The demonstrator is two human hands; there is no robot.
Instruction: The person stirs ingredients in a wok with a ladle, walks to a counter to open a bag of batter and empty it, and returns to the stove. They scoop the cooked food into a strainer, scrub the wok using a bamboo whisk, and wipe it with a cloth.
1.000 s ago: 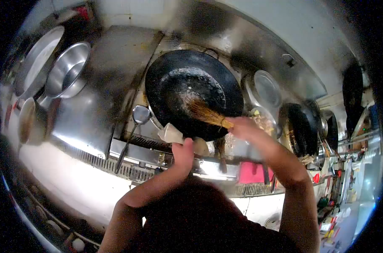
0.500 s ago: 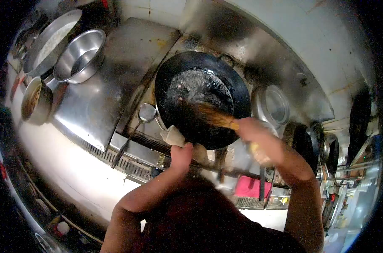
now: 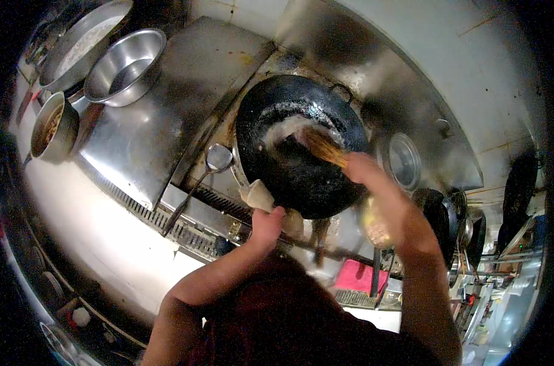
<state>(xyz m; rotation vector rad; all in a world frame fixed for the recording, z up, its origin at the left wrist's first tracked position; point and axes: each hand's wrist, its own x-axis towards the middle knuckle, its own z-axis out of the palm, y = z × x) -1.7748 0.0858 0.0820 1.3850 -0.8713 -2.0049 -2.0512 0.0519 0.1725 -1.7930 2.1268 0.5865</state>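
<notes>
A large black wok point(image 3: 313, 195) sits on the stove, with foamy liquid swirling in its far half. My right hand point(image 3: 361, 168) is closed around a bamboo wok brush point(image 3: 327, 148), whose bristles reach down into the liquid. At the near left side of the wok, my left hand point(image 3: 268, 224) is closed on a pale folded cloth point(image 3: 259, 195). That cloth lies against the wok's handle, which it partly hides. Just left of the wok, a ladle point(image 3: 218, 158) rests on the stove front with its long handle pointing toward me.
Steel basins point(image 3: 125, 67) and a bowl of brown food point(image 3: 52, 127) stand at the left. Right of the wok are a clear round container point(image 3: 404, 160) and a bowl with yellowish food point(image 3: 377, 226). A pink cloth point(image 3: 359, 276) lies on the front edge. Pans hang farther right.
The brush has swept up and to the right inside the wok, and the liquid now swirls around it. My left hand keeps its hold on the cloth. The view has shifted slightly.
</notes>
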